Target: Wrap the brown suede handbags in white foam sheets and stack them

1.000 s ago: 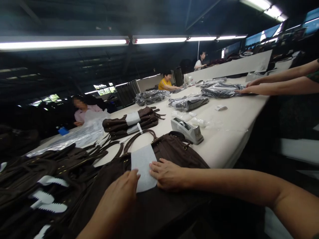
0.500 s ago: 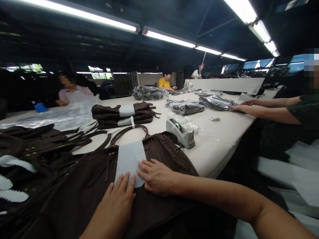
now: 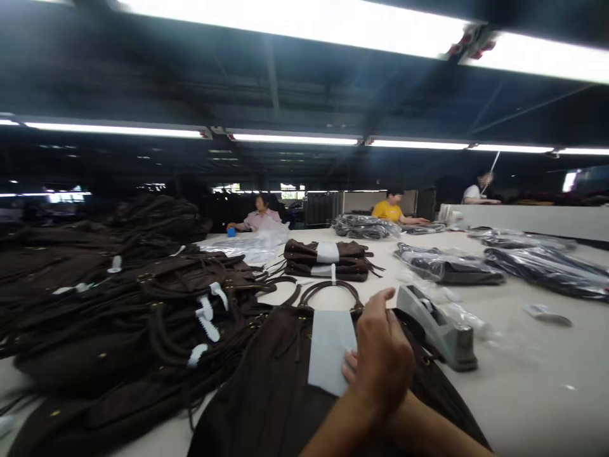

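A dark brown handbag [image 3: 266, 381] lies in front of me, its handles standing at the far side with a white toothed strip on them. A pale sheet [image 3: 328, 349] rests across its middle. My right hand [image 3: 351, 367] has its fingertips flat on the sheet's right edge; the rest is hidden behind my left wrist. My left hand [image 3: 385, 352] is raised and crossed over the right, fingers stretched upward, nothing seen in them. Close to its right stands a grey tape dispenser [image 3: 440, 330].
Brown bags [image 3: 109, 317] with white toothed strips are heaped at left. Two folded brown bags [image 3: 328, 260] lie stacked ahead. Plastic-wrapped bags [image 3: 447, 263] spread over the white table [image 3: 514, 387]. People [image 3: 387, 209] work at the far side.
My left hand has lifted off the sheet and crossed rightward over my right hand, which stays on the sheet. The view has turned left and up; the person at right is out of view.
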The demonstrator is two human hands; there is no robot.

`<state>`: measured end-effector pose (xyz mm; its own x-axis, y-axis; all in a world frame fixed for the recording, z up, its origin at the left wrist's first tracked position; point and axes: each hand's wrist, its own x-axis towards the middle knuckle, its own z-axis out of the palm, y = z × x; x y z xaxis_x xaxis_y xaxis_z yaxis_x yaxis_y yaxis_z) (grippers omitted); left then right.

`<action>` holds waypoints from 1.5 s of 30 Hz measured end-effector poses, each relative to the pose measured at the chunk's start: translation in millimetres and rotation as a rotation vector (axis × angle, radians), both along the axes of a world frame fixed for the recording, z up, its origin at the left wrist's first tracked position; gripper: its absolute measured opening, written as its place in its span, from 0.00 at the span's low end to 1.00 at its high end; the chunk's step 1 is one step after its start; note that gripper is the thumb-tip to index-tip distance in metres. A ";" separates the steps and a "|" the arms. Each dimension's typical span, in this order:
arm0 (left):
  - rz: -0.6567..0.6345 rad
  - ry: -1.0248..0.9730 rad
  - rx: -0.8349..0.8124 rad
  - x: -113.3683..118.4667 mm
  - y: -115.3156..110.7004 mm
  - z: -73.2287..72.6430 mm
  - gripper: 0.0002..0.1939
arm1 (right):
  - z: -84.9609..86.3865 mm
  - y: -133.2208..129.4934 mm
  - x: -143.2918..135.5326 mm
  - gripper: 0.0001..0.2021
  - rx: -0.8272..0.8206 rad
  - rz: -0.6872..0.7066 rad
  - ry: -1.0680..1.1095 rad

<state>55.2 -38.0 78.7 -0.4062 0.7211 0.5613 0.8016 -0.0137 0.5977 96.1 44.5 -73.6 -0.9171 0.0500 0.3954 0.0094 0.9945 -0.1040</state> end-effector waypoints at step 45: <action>-0.299 -0.737 -0.386 -145.0 -49.8 -103.5 0.31 | 48.5 -33.7 -27.4 0.14 -1.183 -0.543 -0.047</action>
